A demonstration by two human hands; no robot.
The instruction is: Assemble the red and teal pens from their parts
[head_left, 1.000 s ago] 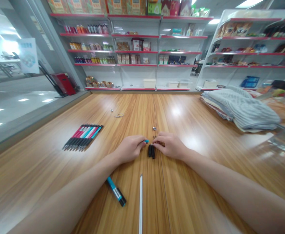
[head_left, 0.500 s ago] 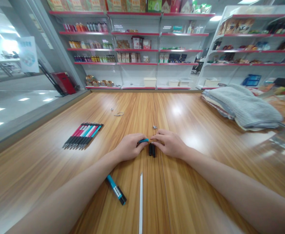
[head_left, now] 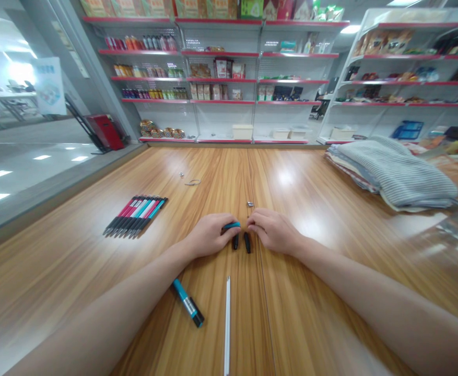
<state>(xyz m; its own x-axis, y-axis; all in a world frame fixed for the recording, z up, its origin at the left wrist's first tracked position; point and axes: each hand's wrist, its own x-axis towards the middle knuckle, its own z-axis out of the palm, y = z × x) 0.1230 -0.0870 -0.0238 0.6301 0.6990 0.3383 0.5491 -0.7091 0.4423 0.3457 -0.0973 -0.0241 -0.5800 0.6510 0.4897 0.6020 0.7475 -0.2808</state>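
My left hand (head_left: 213, 233) is closed around a blue pen barrel (head_left: 232, 225), whose end pokes out between thumb and forefinger. Close beside it, the fingers of my right hand (head_left: 273, 230) are curled together in a pinch; what is in them, if anything, is hidden. Just below the fingertips lie two short black pen parts, one (head_left: 235, 242) by my left thumb and the other (head_left: 247, 243) by my right. Small silver pieces (head_left: 250, 204) rest beyond my right hand. Nearer me are thin white pen refills (head_left: 227, 324) and a blue barrel with a black end (head_left: 188, 303).
A neat row of several pens (head_left: 135, 215) lies on the left of the wooden table (head_left: 310, 324). Farther back are a small loop (head_left: 192, 183) and a tiny silver bit (head_left: 181, 175). Folded cloths (head_left: 397, 169) are stacked at right. Stocked shelves (head_left: 221, 103) stand behind.
The two black pen parts, side by side before, now lie apart, one shifted left. My right fingers have drawn closer together. The left hand keeps its hold on the blue barrel.
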